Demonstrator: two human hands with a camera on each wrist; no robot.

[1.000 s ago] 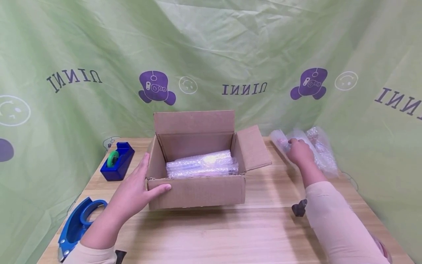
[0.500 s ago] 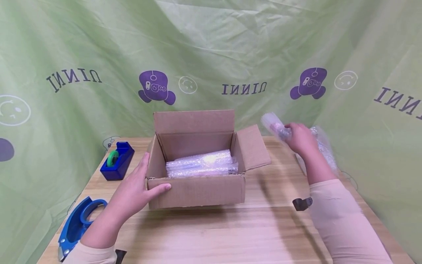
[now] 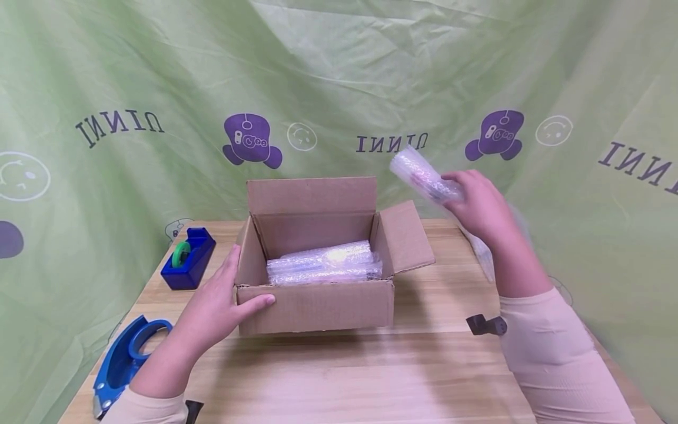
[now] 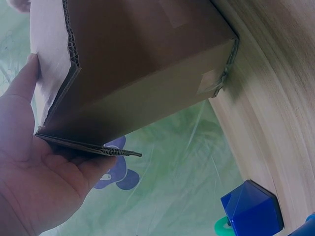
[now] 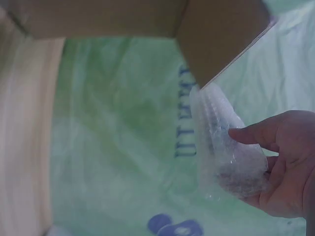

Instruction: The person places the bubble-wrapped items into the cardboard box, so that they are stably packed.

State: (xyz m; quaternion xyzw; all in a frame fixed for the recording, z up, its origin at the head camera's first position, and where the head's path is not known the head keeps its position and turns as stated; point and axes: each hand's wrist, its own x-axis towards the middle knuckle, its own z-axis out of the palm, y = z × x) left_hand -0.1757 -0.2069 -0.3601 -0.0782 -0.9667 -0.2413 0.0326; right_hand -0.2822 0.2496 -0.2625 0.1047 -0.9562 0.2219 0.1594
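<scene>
Tabletop (image 3: 328, 377) before printed green cloth (image 3: 339, 76)

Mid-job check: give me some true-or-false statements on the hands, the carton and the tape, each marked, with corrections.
1. The left hand is on the carton. True.
2. The carton is closed. False: it is open, with bubble-wrapped pieces inside.
3. The right hand holds a wrapped bundle. True.
4. That wrapped bundle lies inside the carton. False: it is held up, outside it.
5. A green tape roll sits in the blue dispenser. True.
6. The blue dispenser stands right of the carton. False: it stands left.
</scene>
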